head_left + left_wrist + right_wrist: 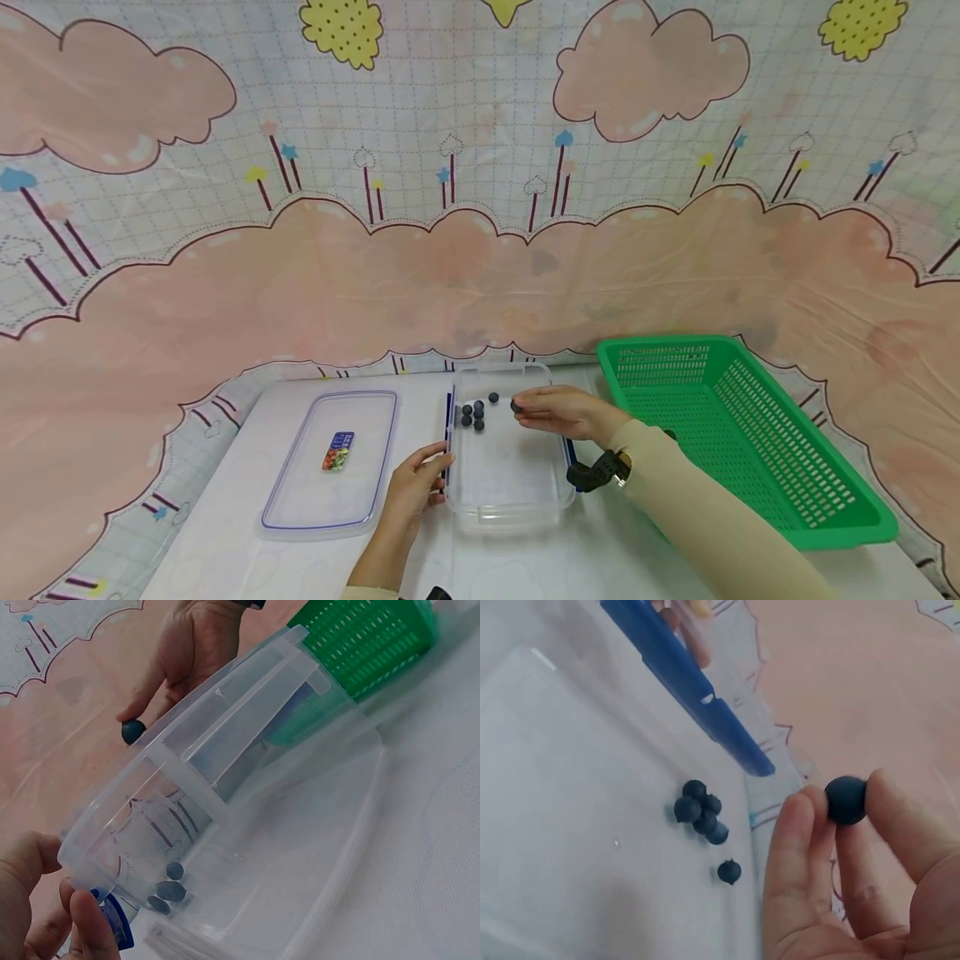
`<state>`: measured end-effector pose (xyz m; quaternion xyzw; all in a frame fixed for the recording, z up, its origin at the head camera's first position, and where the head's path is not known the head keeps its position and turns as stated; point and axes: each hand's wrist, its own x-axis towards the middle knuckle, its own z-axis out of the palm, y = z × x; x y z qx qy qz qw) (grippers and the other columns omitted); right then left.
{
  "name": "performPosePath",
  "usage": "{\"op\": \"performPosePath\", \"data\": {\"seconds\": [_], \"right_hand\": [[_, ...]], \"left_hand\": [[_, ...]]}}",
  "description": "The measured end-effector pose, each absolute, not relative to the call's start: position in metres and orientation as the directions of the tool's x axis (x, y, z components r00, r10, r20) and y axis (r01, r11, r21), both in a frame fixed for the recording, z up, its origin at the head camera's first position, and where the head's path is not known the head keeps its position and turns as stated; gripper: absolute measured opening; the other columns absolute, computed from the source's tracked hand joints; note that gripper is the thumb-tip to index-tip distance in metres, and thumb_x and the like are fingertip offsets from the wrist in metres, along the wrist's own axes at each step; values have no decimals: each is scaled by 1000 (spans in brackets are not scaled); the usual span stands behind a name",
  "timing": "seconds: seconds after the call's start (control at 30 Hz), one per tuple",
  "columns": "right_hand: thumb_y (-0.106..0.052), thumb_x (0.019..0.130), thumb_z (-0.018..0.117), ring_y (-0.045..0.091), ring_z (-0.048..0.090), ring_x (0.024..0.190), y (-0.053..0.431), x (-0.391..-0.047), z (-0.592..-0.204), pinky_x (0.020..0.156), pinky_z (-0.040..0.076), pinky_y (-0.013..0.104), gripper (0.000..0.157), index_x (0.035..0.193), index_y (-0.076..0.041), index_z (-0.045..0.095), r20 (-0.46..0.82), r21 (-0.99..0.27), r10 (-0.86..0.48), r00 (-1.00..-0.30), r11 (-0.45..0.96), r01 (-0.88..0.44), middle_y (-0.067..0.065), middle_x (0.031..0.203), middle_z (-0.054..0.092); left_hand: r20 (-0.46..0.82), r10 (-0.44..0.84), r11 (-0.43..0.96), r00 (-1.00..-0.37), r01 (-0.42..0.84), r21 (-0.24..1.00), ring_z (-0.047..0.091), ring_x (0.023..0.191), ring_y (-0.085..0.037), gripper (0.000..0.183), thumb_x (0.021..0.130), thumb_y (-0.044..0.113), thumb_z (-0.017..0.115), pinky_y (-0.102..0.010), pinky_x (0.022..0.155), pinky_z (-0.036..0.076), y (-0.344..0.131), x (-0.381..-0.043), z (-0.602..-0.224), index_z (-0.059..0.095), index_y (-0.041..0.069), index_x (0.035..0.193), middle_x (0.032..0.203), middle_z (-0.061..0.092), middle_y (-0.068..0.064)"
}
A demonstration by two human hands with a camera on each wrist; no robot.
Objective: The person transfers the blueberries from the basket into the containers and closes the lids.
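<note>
Between the thumb and fingertips of my right hand (562, 412) is a pinched blueberry (846, 800), held above the far right part of a clear plastic box (510, 475). Inside the box, several blueberries (472, 414) cluster toward the far left, and a single blueberry (493, 397) sits a little apart from them. My left hand (415, 483) grips the left side wall of the box, thumb on the rim and fingers near the blue side latch (118, 921). In the right wrist view, a blue latch (694, 686) hangs along that same wall.
To the left lies a clear lid (300, 492) with a blue seal, bearing a small colourful label (339, 451). A green perforated basket (750, 433) stands on the right, partly behind my right sleeve. A patterned cloth (450, 283) hangs behind the white table (217, 508).
</note>
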<state>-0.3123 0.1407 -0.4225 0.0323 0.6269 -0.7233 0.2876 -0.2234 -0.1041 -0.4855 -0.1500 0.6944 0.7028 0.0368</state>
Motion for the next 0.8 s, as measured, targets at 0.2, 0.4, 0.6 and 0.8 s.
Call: {"op": "performPosePath", "data": {"seconds": [0.2,0.4,0.6,0.8], "right_hand": [[-6,98,58,17,65,87,125,-317,-425,84,57,28,37,131,9,52,-451,-881,-337,-826,18,473,9,94,66],[-6,100,53,14,62,83,114,-323,-429,77,56,22,40,137,10,46,-457,-877,-350,-818,21,481,8,93,62],[-2,99,54,14,61,80,105,-326,-436,80,56,25,33,129,12,52,-444,-882,-326,-835,-3,471,9,92,61],[1,95,59,16,61,78,94,-329,-450,81,57,27,30,123,12,57,-465,-880,-182,-866,-6,474,11,92,64]], "left_hand": [[-270,-158,-41,-950,-267,963,50,60,-8,44,88,19,71,-18,50,47,-104,-224,-485,63,3,128,73,56,2],[-256,-158,-49,-954,-251,967,50,60,-7,44,88,20,71,-18,49,47,-105,-224,-486,63,3,128,74,57,2],[-263,-164,-41,-951,-259,965,50,60,-7,44,88,21,71,-18,50,48,-106,-222,-485,63,3,128,75,57,2],[-257,-152,-35,-954,-254,967,50,61,-8,46,89,20,71,-19,51,48,-105,-221,-485,61,1,129,74,56,1]]}}
